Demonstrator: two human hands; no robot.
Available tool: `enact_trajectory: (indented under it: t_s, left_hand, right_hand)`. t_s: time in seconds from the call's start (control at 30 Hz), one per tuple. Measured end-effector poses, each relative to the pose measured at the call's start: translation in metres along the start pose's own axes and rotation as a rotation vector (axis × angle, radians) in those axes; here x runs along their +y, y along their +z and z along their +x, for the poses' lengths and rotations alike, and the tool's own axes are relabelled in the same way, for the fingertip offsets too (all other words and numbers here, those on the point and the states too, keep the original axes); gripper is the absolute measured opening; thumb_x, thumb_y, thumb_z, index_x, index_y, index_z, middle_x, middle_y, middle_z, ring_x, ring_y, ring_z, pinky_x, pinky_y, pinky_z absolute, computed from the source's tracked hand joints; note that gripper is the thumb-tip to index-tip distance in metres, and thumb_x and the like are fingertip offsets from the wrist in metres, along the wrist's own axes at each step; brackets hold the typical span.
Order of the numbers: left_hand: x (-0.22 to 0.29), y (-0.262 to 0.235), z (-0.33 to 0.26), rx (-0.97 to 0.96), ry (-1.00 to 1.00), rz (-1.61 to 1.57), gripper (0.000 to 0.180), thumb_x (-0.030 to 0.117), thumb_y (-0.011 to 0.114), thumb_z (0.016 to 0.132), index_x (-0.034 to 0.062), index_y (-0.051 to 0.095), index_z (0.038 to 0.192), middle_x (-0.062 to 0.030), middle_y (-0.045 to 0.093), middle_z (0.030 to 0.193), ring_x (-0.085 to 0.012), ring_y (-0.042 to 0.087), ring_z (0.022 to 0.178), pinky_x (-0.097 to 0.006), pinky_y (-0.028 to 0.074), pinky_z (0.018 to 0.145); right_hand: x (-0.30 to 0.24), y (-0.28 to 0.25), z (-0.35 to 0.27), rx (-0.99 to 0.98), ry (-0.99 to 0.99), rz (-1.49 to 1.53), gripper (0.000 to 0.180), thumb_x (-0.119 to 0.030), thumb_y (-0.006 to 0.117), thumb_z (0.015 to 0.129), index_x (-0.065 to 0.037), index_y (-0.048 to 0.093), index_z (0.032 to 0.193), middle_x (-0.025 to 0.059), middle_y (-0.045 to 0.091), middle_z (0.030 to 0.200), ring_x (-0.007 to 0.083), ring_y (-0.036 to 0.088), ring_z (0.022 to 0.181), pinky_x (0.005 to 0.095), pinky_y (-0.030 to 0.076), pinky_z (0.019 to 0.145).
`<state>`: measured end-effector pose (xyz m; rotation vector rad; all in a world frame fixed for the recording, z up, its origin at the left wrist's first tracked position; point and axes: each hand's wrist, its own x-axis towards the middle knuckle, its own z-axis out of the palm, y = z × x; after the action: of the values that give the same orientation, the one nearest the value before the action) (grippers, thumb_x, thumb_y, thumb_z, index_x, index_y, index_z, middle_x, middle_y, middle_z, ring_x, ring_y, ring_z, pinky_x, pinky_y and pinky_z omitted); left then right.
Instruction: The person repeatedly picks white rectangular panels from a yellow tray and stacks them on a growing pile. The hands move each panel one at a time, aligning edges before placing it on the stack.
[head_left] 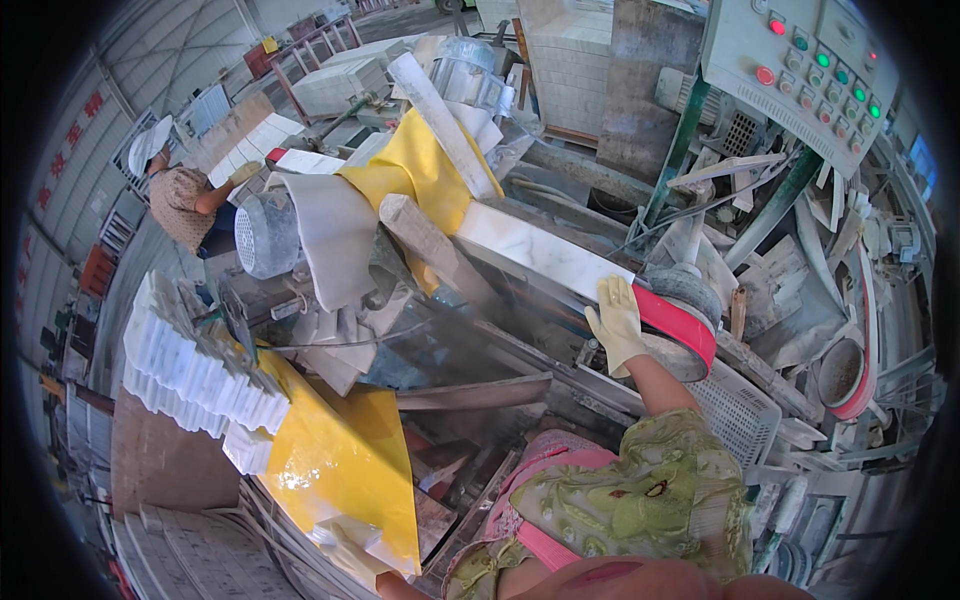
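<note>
The white slab (545, 250) lies aslant at the middle of the view, its near end close against the red belt (685, 330). The right hand (615, 318), gloved, rests on that near end, fingers stretched out and apart; its grip is not closed round the slab. The slab's far end meets a yellow cloth (430, 160), and whether it runs on beneath cannot be told.

The left hand (345, 548), also gloved, is low beside the yellow sheet (345, 450). Its fingers blend with something pale, so I cannot tell whether its grip is apart or clamped on anything; its forearm is cut off by the lower edge.

A pale perforated crate (742, 405) stands to the right of the person, partly covered by their sleeve (670, 460); its contents are hard to make out. Stacked white strips (200, 355) stand at the left, by the yellow sheet. Beneath the slab, the machinery is blurred and dark. The control box (800, 75) is cut off at the top.
</note>
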<state>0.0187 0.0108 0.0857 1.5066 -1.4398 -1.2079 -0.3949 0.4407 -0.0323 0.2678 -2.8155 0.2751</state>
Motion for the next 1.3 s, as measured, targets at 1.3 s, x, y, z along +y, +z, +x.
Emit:
enact_trajectory:
  t_s: [1.3]
  left_hand:
    - [0.004,0.006,-0.005,0.001,0.015,-0.037,0.064,0.037,0.059,0.103,0.0002,0.038,0.151,-0.0216,0.055,0.136,-0.0317,0.061,0.111,-0.043,0.054,0.089]
  right_hand:
    - [0.007,-0.006,-0.018,-0.002,0.059,0.006,0.077,-0.036,0.064,0.092,0.006,0.037,0.151,0.0308,0.033,0.159,0.0450,0.025,0.151,0.0511,0.017,0.127]
